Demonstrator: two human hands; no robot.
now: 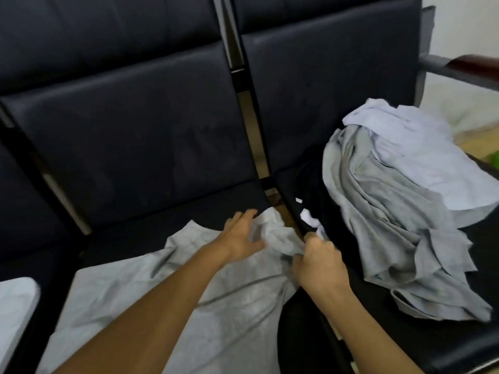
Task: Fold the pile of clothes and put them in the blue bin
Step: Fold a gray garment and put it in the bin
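A light grey garment (151,300) lies spread across the middle black seat. My left hand (240,236) rests flat on its bunched far corner, fingers apart. My right hand (318,263) is closed on the same bunched corner at the seat's right edge. On the right seat sits the pile of clothes (391,211): a grey piece, a pale lilac shirt (410,147) on top, and dark fabric (313,190) with a white bit beside it. No blue bin is in view.
Black padded seats (129,136) joined in a row, with a gap and metal frame (270,184) between them. A white folded item (16,309) lies on the left seat. An armrest (459,68) stands at the far right, with floor beyond it.
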